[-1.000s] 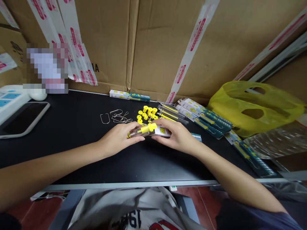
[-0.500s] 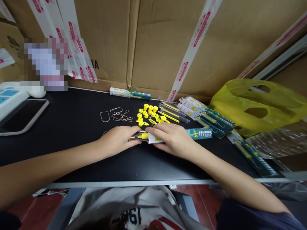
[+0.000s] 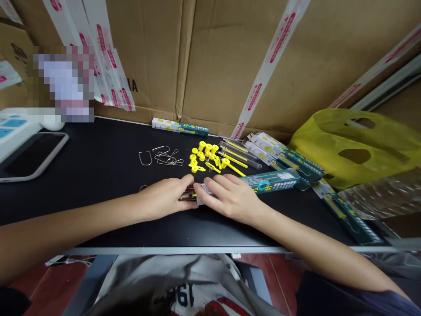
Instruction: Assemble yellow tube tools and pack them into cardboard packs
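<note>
My right hand is wrapped round a long white and green box, which points to the right. At the box's left end, my left hand pinches a clear tube with dark and yellow parts, partly inside the box. Fingers cover much of the tube. Just beyond the hands lie several small yellow plastic parts. Bent metal wire hooks are spread to their left. Clear tubes with yellow rods lie to the right of the yellow parts.
Several closed boxes lie at the right, another box at the back edge. A yellow plastic bag sits far right above clear packaging. A phone lies at the left. Cardboard stands behind the black table.
The tube has gone further into the box, and less yellow shows between my hands. The box now tilts up toward the right, with more of its green side visible.
</note>
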A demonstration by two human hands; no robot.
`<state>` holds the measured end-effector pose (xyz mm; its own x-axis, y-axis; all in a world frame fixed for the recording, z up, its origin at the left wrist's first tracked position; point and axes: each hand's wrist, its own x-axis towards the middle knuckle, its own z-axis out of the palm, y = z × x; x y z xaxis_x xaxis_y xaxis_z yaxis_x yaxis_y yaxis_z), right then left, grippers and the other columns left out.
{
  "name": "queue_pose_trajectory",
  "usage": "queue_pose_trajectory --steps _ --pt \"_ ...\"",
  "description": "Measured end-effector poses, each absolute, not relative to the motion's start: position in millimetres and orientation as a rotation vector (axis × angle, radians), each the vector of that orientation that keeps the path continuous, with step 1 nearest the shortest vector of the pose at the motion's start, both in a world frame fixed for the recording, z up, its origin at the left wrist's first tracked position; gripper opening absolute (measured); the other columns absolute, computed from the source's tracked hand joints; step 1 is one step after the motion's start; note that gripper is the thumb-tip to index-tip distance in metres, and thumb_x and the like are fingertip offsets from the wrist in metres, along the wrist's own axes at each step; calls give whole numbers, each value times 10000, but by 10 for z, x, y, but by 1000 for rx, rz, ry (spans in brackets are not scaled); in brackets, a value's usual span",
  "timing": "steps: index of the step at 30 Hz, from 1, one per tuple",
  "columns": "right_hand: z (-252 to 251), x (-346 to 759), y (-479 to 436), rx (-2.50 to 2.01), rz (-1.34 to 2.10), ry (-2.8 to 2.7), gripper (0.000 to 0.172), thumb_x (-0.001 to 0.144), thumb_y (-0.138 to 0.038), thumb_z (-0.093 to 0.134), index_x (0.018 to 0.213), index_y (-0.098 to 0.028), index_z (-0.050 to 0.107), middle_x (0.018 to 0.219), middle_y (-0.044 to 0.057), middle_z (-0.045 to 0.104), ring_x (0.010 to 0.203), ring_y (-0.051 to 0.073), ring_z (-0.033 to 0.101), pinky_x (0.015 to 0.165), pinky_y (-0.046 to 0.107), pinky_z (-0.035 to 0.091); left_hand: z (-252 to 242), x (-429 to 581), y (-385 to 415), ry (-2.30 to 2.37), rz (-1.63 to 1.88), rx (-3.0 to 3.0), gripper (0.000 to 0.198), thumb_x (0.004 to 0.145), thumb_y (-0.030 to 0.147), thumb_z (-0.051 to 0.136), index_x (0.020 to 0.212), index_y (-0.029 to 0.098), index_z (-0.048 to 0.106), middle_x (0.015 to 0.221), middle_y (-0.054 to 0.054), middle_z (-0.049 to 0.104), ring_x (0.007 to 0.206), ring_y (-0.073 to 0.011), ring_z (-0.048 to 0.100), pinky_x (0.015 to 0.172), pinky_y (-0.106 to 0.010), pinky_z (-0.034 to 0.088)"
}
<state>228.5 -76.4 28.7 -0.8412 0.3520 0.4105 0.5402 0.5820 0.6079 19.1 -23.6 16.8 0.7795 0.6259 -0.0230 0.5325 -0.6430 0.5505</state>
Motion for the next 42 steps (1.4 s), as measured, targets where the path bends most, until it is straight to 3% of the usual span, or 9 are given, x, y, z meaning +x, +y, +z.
queue_pose_trajectory --steps 5,7,12,16,20,25,28,35,42 --pt "221 2221 -786 -767 -1095 -2602 253 947 -163 469 1186 -186 549 865 44 661 675 151 482 574 307 297 159 202 -281 723 366 2217 557 754 258 595 1245 226 332 822 27 609 712 -163 603 653 -262 441" --pt "215 2232 -772 -805 -1069 -2646 308 950 -169 462 1246 -232 516 878 37 658 679 156 481 581 312 293 161 205 -267 665 382 2178 590 754 209 552 1292 219 309 809 31 603 714 -154 602 671 -266 451" --pt "267 2380 -651 -1028 -894 -2706 302 950 -253 459 1240 -237 541 863 51 635 724 184 516 603 311 327 212 180 -157 740 490 2264 497 776 290 583 1245 224 432 934 -17 667 797 -174 636 735 -293 473" --pt "362 2595 -510 -1192 -621 -2688 361 916 -259 503 1273 -215 532 992 83 640 834 205 578 678 295 406 258 117 23 897 636 2386 335 811 379 577 1108 224 562 863 -12 676 762 -188 644 693 -293 475" --pt "435 2770 -414 -1318 -483 -2603 376 909 -252 510 1284 -230 521 1059 83 641 908 219 607 745 295 447 254 93 217 873 871 1932 264 825 362 584 1005 171 558 745 -14 676 624 -146 632 607 -259 486" --pt "471 2847 -378 -1386 -447 -2526 376 886 -264 541 1258 -216 532 1114 89 642 948 236 624 768 308 478 248 131 307 802 1027 1460 163 777 258 638 889 151 588 754 -13 694 748 -135 674 751 -248 500" --pt "483 2851 -375 -1409 -428 -2495 369 886 -265 539 1252 -214 530 1130 87 645 953 234 632 772 311 489 254 137 287 751 1014 1397 164 779 259 656 893 155 603 750 -12 699 762 -128 672 760 -238 494" --pt "448 2821 -376 -1373 -414 -2514 372 877 -264 549 1243 -204 521 1137 94 650 970 249 636 778 329 502 254 131 220 698 1009 1513 212 776 291 693 898 143 604 657 29 618 494 -53 530 552 -201 487" --pt "296 2573 -521 -1189 -209 -2587 428 884 -287 555 1275 -162 433 1213 125 626 1014 251 634 819 353 505 172 218 20 716 771 1771 192 796 297 646 899 140 610 704 4 617 482 -62 504 415 -179 437"
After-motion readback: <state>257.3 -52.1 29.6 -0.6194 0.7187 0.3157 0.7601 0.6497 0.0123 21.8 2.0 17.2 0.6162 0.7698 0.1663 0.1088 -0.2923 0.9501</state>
